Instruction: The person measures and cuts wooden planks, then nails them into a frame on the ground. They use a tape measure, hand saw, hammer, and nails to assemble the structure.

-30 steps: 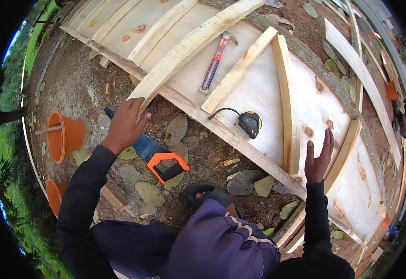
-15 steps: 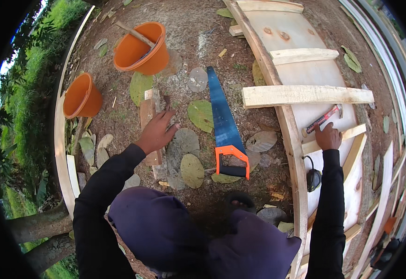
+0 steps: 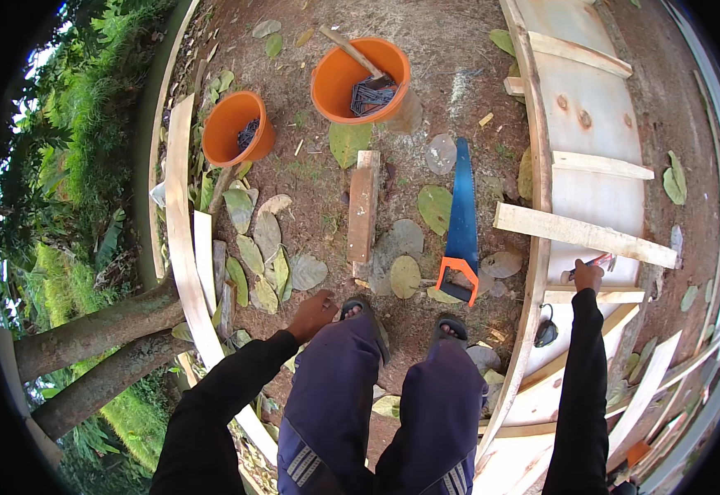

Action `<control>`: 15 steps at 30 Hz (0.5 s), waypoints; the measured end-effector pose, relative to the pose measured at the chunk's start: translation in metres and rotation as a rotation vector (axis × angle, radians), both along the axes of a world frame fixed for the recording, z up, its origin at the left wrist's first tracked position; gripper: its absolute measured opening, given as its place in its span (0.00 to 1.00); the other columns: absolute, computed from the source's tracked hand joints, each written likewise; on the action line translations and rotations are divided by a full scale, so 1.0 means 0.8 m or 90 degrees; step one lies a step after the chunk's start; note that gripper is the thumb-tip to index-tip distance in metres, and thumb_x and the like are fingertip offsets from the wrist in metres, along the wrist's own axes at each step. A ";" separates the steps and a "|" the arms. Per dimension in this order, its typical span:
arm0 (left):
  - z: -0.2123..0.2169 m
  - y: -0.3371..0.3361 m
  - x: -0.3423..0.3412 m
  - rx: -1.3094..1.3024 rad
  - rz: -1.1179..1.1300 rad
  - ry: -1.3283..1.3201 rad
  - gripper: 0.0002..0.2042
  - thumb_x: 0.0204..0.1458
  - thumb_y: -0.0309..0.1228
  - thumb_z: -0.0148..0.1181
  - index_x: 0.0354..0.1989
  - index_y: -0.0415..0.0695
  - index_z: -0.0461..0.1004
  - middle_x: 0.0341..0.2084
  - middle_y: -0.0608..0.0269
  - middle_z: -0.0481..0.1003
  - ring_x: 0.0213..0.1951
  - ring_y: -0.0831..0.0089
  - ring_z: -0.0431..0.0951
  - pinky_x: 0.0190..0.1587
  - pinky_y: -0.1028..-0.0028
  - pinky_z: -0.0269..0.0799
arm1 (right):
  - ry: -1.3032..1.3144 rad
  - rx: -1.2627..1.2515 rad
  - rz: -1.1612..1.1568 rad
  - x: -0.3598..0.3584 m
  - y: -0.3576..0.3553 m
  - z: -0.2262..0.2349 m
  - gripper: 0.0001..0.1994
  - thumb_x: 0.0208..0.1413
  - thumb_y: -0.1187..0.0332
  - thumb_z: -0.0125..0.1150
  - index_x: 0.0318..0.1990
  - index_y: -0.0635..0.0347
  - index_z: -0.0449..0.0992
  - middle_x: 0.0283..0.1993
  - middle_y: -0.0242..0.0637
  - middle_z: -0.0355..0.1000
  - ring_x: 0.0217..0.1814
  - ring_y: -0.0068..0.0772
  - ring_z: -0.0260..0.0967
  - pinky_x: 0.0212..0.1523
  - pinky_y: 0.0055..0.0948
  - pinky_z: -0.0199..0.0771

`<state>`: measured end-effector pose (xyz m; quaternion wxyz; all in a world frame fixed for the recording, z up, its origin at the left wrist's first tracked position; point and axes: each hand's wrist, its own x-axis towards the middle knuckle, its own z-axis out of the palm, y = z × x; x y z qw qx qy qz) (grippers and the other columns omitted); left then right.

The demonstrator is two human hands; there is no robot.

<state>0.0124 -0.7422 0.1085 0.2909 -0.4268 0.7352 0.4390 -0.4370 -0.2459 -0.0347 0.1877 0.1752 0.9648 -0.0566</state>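
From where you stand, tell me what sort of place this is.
Probably an outdoor carpentry or building site on bare earth: a hand saw lies on the leaf-strewn ground, a curved plywood form with nailed battens sits to the right, and orange buckets hold nails.

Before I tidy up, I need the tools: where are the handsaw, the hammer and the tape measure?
handsaw (image 3: 462,206), head view, middle of the blue blade.
hammer (image 3: 596,262), head view, shaft just beyond the right hand (image 3: 587,275).
tape measure (image 3: 545,332), head view, its dark case by the board edge.
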 end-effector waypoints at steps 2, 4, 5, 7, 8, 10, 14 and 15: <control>0.025 -0.012 0.032 0.106 -0.030 -0.018 0.22 0.64 0.44 0.57 0.52 0.34 0.75 0.45 0.42 0.79 0.53 0.53 0.78 0.57 0.62 0.71 | -0.044 -0.044 0.059 0.004 0.004 0.000 0.30 0.52 0.55 0.61 0.49 0.79 0.66 0.46 0.66 0.75 0.50 0.65 0.76 0.55 0.48 0.75; 0.056 -0.019 0.028 0.249 0.076 -0.029 0.23 0.65 0.47 0.55 0.50 0.35 0.77 0.44 0.48 0.80 0.51 0.61 0.79 0.55 0.66 0.72 | 0.008 -0.136 -0.062 0.022 -0.006 0.015 0.29 0.53 0.55 0.61 0.49 0.78 0.66 0.46 0.68 0.75 0.50 0.67 0.76 0.54 0.50 0.75; 0.081 -0.024 0.003 0.330 0.192 -0.028 0.23 0.66 0.47 0.54 0.49 0.36 0.78 0.43 0.52 0.80 0.48 0.66 0.79 0.53 0.68 0.73 | -0.013 -0.103 0.000 0.034 -0.011 0.029 0.28 0.54 0.56 0.60 0.49 0.77 0.67 0.46 0.70 0.75 0.51 0.69 0.75 0.55 0.52 0.74; 0.126 -0.049 -0.041 0.377 0.302 -0.033 0.23 0.67 0.48 0.53 0.49 0.36 0.78 0.43 0.57 0.81 0.45 0.72 0.80 0.52 0.70 0.74 | -0.086 -0.071 0.083 0.059 -0.054 0.067 0.27 0.56 0.53 0.61 0.47 0.76 0.70 0.48 0.69 0.75 0.53 0.68 0.74 0.55 0.54 0.72; 0.138 -0.066 -0.066 0.356 0.290 -0.034 0.23 0.68 0.48 0.52 0.49 0.37 0.78 0.43 0.58 0.81 0.46 0.72 0.80 0.51 0.71 0.74 | -0.003 -0.146 0.146 0.079 -0.077 0.077 0.24 0.57 0.55 0.63 0.46 0.72 0.74 0.48 0.63 0.76 0.53 0.65 0.74 0.54 0.53 0.73; 0.136 -0.104 -0.107 0.300 0.256 -0.002 0.23 0.68 0.48 0.52 0.49 0.37 0.78 0.43 0.59 0.81 0.46 0.72 0.80 0.51 0.71 0.74 | 0.051 -0.276 0.219 0.102 -0.157 0.112 0.18 0.61 0.61 0.62 0.48 0.69 0.76 0.44 0.58 0.78 0.49 0.58 0.76 0.50 0.47 0.75; 0.108 -0.160 -0.171 0.281 0.208 0.034 0.22 0.66 0.47 0.54 0.52 0.37 0.76 0.44 0.56 0.81 0.46 0.70 0.81 0.51 0.67 0.75 | -0.193 -0.674 0.013 0.100 -0.396 0.207 0.16 0.65 0.60 0.60 0.49 0.65 0.78 0.39 0.40 0.80 0.36 0.29 0.78 0.38 0.30 0.76; 0.073 -0.169 -0.153 0.296 0.150 0.041 0.22 0.66 0.46 0.55 0.53 0.37 0.75 0.44 0.55 0.81 0.46 0.69 0.81 0.50 0.66 0.76 | -0.279 -0.752 -0.066 0.087 -0.473 0.233 0.15 0.66 0.60 0.59 0.49 0.64 0.79 0.38 0.37 0.80 0.35 0.26 0.77 0.37 0.27 0.75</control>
